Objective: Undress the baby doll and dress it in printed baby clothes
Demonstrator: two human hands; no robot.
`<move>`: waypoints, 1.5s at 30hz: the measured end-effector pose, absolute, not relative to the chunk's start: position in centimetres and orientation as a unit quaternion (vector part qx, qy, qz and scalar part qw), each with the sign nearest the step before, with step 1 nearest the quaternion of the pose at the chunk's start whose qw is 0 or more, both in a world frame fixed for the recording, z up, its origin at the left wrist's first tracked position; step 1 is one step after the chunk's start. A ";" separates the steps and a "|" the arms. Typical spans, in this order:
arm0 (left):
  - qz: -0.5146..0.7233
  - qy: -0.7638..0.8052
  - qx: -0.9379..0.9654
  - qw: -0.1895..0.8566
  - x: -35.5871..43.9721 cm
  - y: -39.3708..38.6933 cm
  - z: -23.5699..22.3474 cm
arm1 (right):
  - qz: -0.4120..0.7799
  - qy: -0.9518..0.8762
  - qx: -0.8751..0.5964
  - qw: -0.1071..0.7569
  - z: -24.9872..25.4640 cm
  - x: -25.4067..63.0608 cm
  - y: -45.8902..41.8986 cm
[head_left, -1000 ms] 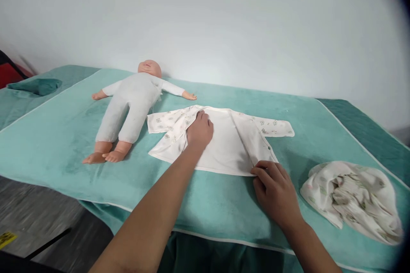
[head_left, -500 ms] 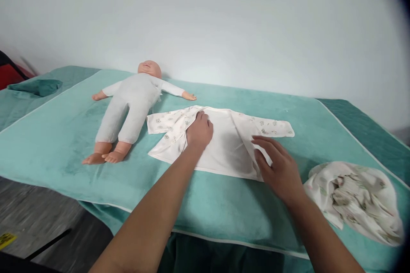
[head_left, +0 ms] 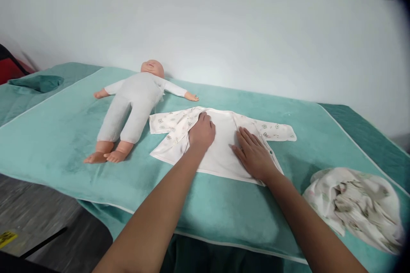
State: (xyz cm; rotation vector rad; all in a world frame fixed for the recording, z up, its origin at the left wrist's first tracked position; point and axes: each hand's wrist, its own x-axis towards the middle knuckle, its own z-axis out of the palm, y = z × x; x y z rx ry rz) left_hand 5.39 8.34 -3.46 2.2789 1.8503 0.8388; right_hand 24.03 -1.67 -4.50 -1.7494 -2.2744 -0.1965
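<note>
A small white baby shirt with a faint print lies spread open on a teal towel. My left hand rests on the shirt's left front panel, fingers curled down against the cloth. My right hand lies flat on the shirt's right front panel, fingers stretched out and pointing away from me. A baby doll in a pale grey body lies on its back to the left of the shirt, arms out.
A crumpled printed cloth sits on the towel at the right. A folded dark teal cloth lies at the far left. A white wall runs behind the table. The table's front edge and the floor show at lower left.
My right hand has moved from the shirt's bottom right corner up onto its right front panel and now lies flat. My left hand has stayed in place.
</note>
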 end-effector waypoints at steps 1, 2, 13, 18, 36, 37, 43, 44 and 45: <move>0.275 0.604 0.746 0.048 5.4 8.3 -3.4 | -0.068 -0.783 -0.604 0.133 -4.5 24.0 -2.1; 0.275 0.603 0.747 0.051 5.3 8.3 -3.4 | -0.068 -0.783 -0.604 0.133 -4.5 24.0 -2.5; 0.201 0.468 0.859 0.052 4.4 4.5 -3.9 | -0.067 -0.791 -0.591 0.143 -5.1 23.9 -9.5; 0.194 0.413 0.889 0.041 3.2 -1.3 -4.2 | -0.075 -0.788 -0.592 0.154 -5.6 23.5 -13.5; 0.359 0.578 0.733 -0.026 -7.7 -8.5 -4.9 | 0.037 -0.784 -0.573 0.236 0.0 15.9 -8.9; 0.364 0.600 0.711 -0.035 -8.4 -7.9 -4.9 | 0.042 -0.792 -0.562 0.233 0.4 15.1 -7.0; 0.316 0.662 0.679 -0.043 -9.9 -4.8 -4.9 | -0.023 -0.835 -0.527 0.156 -0.3 11.2 4.8; 0.317 0.661 0.680 -0.037 -9.9 -4.5 -4.9 | -0.027 -0.836 -0.527 0.154 -0.8 10.8 6.1; 0.325 0.659 0.678 -0.027 -9.9 -4.2 -4.9 | -0.027 -0.833 -0.527 0.164 -1.3 10.5 7.2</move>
